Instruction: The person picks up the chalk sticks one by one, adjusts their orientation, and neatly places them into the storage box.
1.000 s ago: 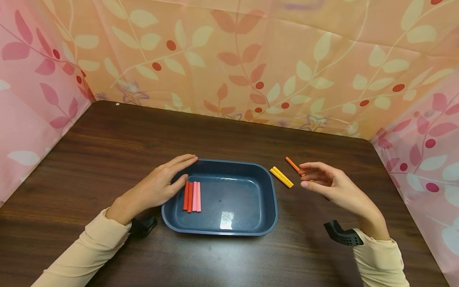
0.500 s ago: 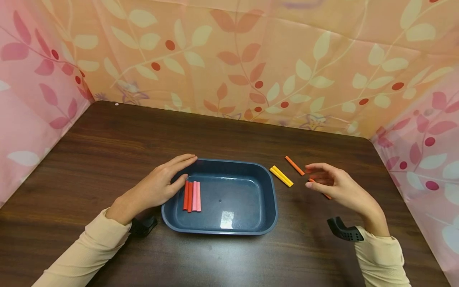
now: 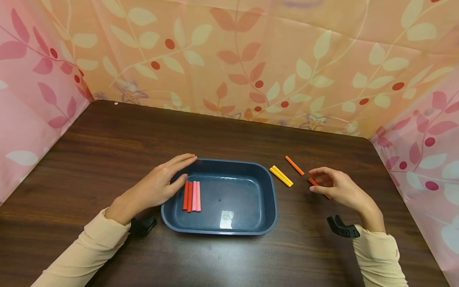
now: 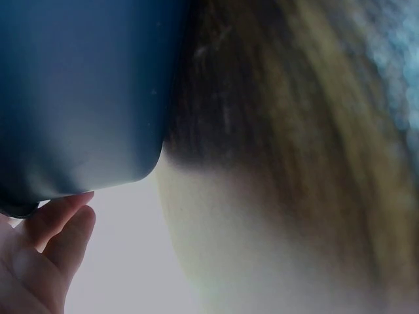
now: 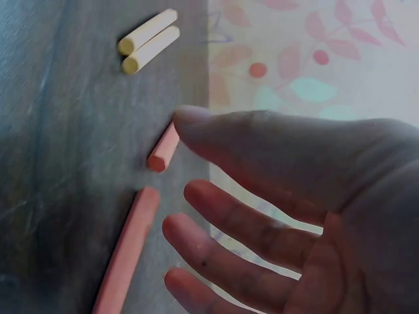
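Red-orange stick (image 5: 128, 252) could've rolled from an off-centre pinch: right hand (image 3: 340, 186) was loose, apparently empty; left hand (image 3: 155, 186) gripped tray (image 3: 238, 195).

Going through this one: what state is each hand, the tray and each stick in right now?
Left hand: resting on the tray's left rim.
Right hand: over the nearer orange stick, thumb and fingers apart, gripping nothing.
Blue tray: upright, holding four sticks.
Red sticks: two, lying in the tray.
Pink sticks: two, beside the red.
Yellow sticks: two, side by side on the table.
Farther orange stick: lying alone.
Nearer orange stick: lying, ungripped.
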A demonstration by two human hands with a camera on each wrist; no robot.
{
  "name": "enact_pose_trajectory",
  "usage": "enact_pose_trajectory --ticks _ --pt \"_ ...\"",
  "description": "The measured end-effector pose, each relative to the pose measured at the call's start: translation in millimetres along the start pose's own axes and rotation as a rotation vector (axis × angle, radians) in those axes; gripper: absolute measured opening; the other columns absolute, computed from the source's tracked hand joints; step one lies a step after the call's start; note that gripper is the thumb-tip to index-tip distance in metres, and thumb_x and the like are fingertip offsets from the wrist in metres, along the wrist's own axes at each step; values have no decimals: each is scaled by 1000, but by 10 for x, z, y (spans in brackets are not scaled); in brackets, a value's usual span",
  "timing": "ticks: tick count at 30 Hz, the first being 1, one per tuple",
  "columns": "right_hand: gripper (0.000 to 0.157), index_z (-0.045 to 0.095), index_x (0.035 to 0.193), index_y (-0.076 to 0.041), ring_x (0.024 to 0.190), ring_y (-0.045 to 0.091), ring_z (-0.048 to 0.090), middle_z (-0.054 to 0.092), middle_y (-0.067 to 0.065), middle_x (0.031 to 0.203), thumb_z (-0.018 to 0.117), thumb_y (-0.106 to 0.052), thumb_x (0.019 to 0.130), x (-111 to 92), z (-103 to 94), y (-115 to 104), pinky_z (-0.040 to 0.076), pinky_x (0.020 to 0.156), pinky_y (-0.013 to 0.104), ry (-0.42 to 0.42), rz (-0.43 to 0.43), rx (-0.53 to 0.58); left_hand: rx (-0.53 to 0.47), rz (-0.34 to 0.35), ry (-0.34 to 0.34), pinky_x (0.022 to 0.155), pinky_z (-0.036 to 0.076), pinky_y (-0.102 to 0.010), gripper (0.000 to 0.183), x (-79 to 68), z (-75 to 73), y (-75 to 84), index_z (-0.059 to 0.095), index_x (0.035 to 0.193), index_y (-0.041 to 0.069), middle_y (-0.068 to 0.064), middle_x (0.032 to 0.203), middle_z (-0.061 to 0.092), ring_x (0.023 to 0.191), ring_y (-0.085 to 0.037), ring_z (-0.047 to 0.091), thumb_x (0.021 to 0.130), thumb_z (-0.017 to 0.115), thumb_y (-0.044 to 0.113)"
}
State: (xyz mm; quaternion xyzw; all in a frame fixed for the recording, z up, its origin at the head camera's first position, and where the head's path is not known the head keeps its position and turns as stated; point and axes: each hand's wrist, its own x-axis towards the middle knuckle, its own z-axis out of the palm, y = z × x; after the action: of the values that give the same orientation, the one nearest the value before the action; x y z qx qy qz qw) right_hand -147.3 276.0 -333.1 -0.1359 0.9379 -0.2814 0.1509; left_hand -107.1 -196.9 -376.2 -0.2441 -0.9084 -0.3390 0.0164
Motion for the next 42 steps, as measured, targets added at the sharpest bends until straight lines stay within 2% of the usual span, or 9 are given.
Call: enact_pose_trajectory --ticks 5,11,14,18,24,29,33,42 --pt "48 59 127 1 99 33 68 68 24 113 76 -19 87 27 32 74 52 60 27 13 1 -55 -5 9 4 106 44 -56 55 1 0 3 44 149 6 -14 152 45 132 -33 53 96 58 3" --pt "42 63 123 1 103 38 66 69 22 112 76 -18 87 57 45 139 55 75 37 36 9 -134 1 15 8 107 44 -56 55 4 -2 11 44 148 5 -15 152 45 132 -33 53 96 58 3" --pt "41 64 121 2 98 35 67 70 22 109 75 -17 87 67 48 175 54 75 36 34 27 -154 1 9 6 107 43 -56 55 2 -4 11 44 148 5 -15 152 45 132 -34 53 95 58 3" --pt "39 65 119 4 87 25 65 69 21 104 74 -17 87 71 51 214 49 66 29 28 61 -162 0 2 2 107 43 -57 55 -1 -4 9 44 149 6 -16 152 45 132 -35 53 95 58 3" --pt "32 66 115 4 74 14 59 69 15 94 71 -12 88 90 87 245 47 59 24 30 82 -146 -1 3 3 107 43 -57 56 0 -6 5 44 149 6 -15 153 44 132 -34 53 95 58 3" --pt "26 67 111 4 74 13 56 67 8 87 70 -8 88 105 99 251 42 64 26 26 56 -160 0 8 6 106 43 -57 56 0 -9 4 44 149 6 -15 153 45 132 -34 53 95 58 3" --pt "25 67 111 4 75 14 55 67 8 87 70 -7 89 100 82 211 42 65 28 32 42 -171 -3 17 10 107 44 -56 55 1 -4 1 44 148 5 -14 152 45 131 -33 53 95 58 3" --pt "32 63 119 5 73 10 60 69 12 94 69 -10 91 64 58 31 49 58 22 57 46 -76 -10 22 13 106 44 -56 55 -3 -1 -5 44 148 5 -14 152 45 131 -32 54 95 58 2"
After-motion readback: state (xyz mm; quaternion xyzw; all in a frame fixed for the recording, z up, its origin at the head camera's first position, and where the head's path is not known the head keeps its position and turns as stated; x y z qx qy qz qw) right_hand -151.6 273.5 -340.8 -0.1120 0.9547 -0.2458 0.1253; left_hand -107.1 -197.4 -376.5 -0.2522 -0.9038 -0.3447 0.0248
